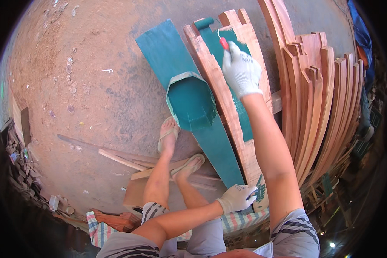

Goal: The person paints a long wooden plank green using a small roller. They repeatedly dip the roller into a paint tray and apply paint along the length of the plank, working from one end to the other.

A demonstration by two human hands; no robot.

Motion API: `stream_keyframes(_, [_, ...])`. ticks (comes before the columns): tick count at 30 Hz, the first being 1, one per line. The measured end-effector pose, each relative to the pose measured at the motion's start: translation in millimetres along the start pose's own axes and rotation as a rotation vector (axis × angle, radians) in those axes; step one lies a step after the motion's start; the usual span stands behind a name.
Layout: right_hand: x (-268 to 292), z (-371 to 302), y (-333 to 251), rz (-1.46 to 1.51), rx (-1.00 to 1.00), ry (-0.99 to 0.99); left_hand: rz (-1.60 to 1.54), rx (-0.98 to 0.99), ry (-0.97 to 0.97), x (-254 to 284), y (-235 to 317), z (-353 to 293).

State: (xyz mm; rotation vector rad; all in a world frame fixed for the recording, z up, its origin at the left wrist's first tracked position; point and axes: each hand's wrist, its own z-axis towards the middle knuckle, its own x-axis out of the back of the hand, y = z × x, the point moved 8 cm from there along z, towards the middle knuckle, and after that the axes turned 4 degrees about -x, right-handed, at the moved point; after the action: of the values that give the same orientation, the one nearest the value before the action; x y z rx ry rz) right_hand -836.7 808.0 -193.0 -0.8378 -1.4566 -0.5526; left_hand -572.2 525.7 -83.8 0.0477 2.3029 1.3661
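Observation:
My right hand [241, 71], in a white knit glove, is closed round the red handle of a paint roller [224, 43]. The green roller head rests at the far end of a wooden board [221, 92], whose middle carries a band of wet green paint. Beside it lies a board painted green all over [161, 47], and on that stands a many-sided tub [169, 95] of green paint. My left hand [235, 199], also gloved, is closed at the board's near end, by some green marks. A small dark thing shows at its fingers; its kind is unclear.
Several bare curved wooden pieces [307, 99] stand in rows to the right. Loose wood strips [120, 159] lie on the dusty floor [90, 77] near my sandalled feet [169, 133]. A striped cloth [241, 221] lies in front of me, and scrap wood [26, 180] is piled at the left.

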Motion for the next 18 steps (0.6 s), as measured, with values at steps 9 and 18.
stream_keyframes(9, [10, -90, 55, -0.021, -0.111, -0.227, 0.032, 0.039, -0.010, 0, 2, 3])
stream_keyframes(18, [15, 51, 72, -0.062, -0.174, -0.037, 0.041, 0.006, -0.029, -8, -3, 4])
